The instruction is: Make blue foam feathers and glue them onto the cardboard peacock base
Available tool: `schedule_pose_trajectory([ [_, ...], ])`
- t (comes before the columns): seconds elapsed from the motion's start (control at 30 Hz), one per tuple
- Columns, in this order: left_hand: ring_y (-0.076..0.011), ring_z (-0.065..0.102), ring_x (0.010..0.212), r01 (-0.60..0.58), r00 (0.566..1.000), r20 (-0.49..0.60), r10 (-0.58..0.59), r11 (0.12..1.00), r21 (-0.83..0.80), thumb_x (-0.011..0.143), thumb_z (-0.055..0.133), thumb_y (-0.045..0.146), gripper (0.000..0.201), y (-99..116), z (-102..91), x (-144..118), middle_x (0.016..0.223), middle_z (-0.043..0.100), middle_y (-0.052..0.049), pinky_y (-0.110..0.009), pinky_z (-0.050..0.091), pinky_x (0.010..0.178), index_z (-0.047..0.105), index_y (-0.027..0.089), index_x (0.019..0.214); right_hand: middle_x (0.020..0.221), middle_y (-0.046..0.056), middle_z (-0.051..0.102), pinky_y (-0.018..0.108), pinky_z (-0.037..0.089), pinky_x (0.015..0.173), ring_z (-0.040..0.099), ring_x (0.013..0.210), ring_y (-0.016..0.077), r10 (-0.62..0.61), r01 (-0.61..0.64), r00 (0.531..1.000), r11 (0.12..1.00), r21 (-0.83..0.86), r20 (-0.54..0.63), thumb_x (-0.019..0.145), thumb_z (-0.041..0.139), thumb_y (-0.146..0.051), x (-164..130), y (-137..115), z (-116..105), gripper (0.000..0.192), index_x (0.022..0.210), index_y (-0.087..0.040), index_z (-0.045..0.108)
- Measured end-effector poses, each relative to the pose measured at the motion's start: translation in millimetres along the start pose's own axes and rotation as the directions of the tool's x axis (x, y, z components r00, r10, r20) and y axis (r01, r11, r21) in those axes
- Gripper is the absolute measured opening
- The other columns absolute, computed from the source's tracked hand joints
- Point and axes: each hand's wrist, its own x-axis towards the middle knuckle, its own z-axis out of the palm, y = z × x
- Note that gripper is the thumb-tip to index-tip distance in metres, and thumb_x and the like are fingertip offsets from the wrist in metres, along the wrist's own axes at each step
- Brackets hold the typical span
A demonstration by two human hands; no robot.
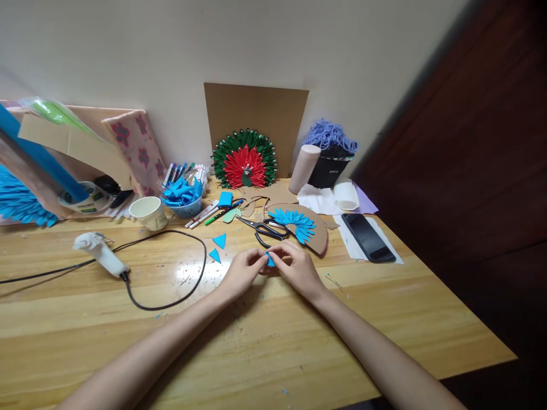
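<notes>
Between my fingertips is a small piece of blue paper (270, 260), pinched from both sides just above the table. My left hand (243, 271) closes on its left edge, and my right hand (297, 269) on its right. Two blue paper triangles (219, 241) lie to the left of my hands. Just beyond the hands rest black-handled scissors (267, 229). A cardboard arc (318, 239) behind my right hand carries a row of blue folded petals (299, 224).
A white glue gun (100, 253) lies at left, its black cable looping towards my hands. Behind stand a paper cup (148, 213), a bowl of blue pieces (183, 196), markers (204, 213) and a red-green peacock craft (245, 159). A phone (368, 238) lies at right.
</notes>
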Motion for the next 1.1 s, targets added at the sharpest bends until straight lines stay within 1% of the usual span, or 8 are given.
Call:
schedule_pose_trajectory([
  [0.13, -0.0131, 0.057, 0.063, 0.032, 0.999, 0.006, -0.032, 0.997, -0.075, 0.073, 0.06, 0.036, 0.023, -0.4, -1.2, 0.7, 0.067, 0.062, -0.003, -0.024, 0.046, 0.063, 0.064, 0.013, 0.075, 0.083, 0.006, 0.061, 0.032, 0.048, 0.071, 0.057, 0.081, 0.0197, -0.097, 0.097, 0.995, 0.989, -0.112, 0.006, 0.084, 0.049, -0.023, -0.4, -3.1, -3.9, 0.014, 0.086, -0.022, 0.063],
  [0.3, -0.0134, 0.059, 0.064, 0.064, 0.998, -0.002, -0.065, 0.986, -0.155, 0.071, 0.062, 0.035, 0.022, -0.5, -1.9, 1.1, 0.069, 0.064, -0.003, -0.026, 0.049, 0.065, 0.066, 0.013, 0.075, 0.086, 0.007, 0.061, 0.034, 0.045, 0.076, 0.055, 0.085, 0.021, -0.187, 0.187, 0.982, 0.957, -0.221, 0.02, 0.085, 0.048, -0.021, -1.4, -1.6, -4.0, 0.015, 0.09, -0.021, 0.062],
  [0.47, -0.0142, 0.06, 0.065, 0.052, 0.998, -0.008, -0.054, 0.985, -0.162, 0.073, 0.06, 0.035, 0.022, -1.4, -2.5, 0.6, 0.069, 0.065, -0.004, -0.026, 0.049, 0.067, 0.066, 0.013, 0.072, 0.086, 0.007, 0.06, 0.034, 0.045, 0.076, 0.054, 0.085, 0.0205, -0.233, 0.236, 0.972, 0.934, -0.269, 0.043, 0.086, 0.047, -0.02, -1.6, -0.3, -3.1, 0.016, 0.092, -0.021, 0.062],
  [0.57, -0.0142, 0.06, 0.065, 0.043, 0.998, -0.03, -0.048, 0.988, -0.148, 0.073, 0.06, 0.035, 0.023, -3.1, -3.4, 0.8, 0.069, 0.065, -0.004, -0.026, 0.048, 0.067, 0.066, 0.013, 0.072, 0.087, 0.007, 0.06, 0.034, 0.045, 0.077, 0.054, 0.086, 0.0205, -0.252, 0.258, 0.966, 0.925, -0.277, 0.059, 0.086, 0.046, -0.019, -2.0, -1.1, -3.2, 0.017, 0.093, -0.021, 0.062],
  [0.77, -0.0122, 0.056, 0.059, -0.008, 0.997, -0.073, 0.007, 1.0, -0.023, 0.076, 0.057, 0.037, 0.026, -3.6, -2.5, -0.8, 0.063, 0.061, -0.003, -0.022, 0.045, 0.058, 0.063, 0.012, 0.073, 0.087, 0.006, 0.06, 0.032, 0.045, 0.077, 0.054, 0.087, 0.0196, -0.234, 0.239, 0.971, 0.943, -0.233, 0.05, 0.085, 0.05, -0.018, -1.6, -1.9, -4.7, 0.014, 0.093, -0.02, 0.061],
  [0.9, -0.0131, 0.056, 0.063, -0.081, 0.994, -0.062, 0.089, 0.99, 0.113, 0.081, 0.05, 0.039, 0.03, -1.0, -1.6, -4.6, 0.07, 0.062, -0.004, -0.023, 0.043, 0.059, 0.064, 0.012, 0.081, 0.083, 0.005, 0.061, 0.032, 0.045, 0.073, 0.056, 0.083, 0.019, -0.245, 0.247, 0.969, 0.946, -0.211, 0.035, 0.085, 0.05, -0.018, 0.0, 0.1, -6.6, 0.012, 0.089, -0.019, 0.061],
  [1.03, -0.0138, 0.056, 0.062, -0.121, 0.988, -0.063, 0.141, 0.96, 0.251, 0.083, 0.047, 0.037, 0.03, 0.8, -1.5, -6.8, 0.066, 0.062, -0.003, -0.024, 0.042, 0.06, 0.065, 0.013, 0.086, 0.083, 0.006, 0.061, 0.032, 0.046, 0.073, 0.056, 0.082, 0.019, -0.274, 0.273, 0.961, 0.932, -0.239, 0.032, 0.085, 0.051, -0.018, 1.3, 2.5, -7.6, 0.01, 0.088, -0.019, 0.061],
  [1.1, -0.0138, 0.056, 0.061, -0.135, 0.985, -0.063, 0.159, 0.949, 0.284, 0.084, 0.046, 0.035, 0.029, 0.9, -1.4, -6.8, 0.068, 0.063, -0.004, -0.024, 0.042, 0.06, 0.065, 0.014, 0.087, 0.082, 0.006, 0.061, 0.033, 0.045, 0.073, 0.056, 0.082, 0.0194, -0.295, 0.295, 0.955, 0.917, -0.268, 0.04, 0.085, 0.05, -0.018, 1.6, 3.8, -7.5, 0.01, 0.088, -0.018, 0.06],
])
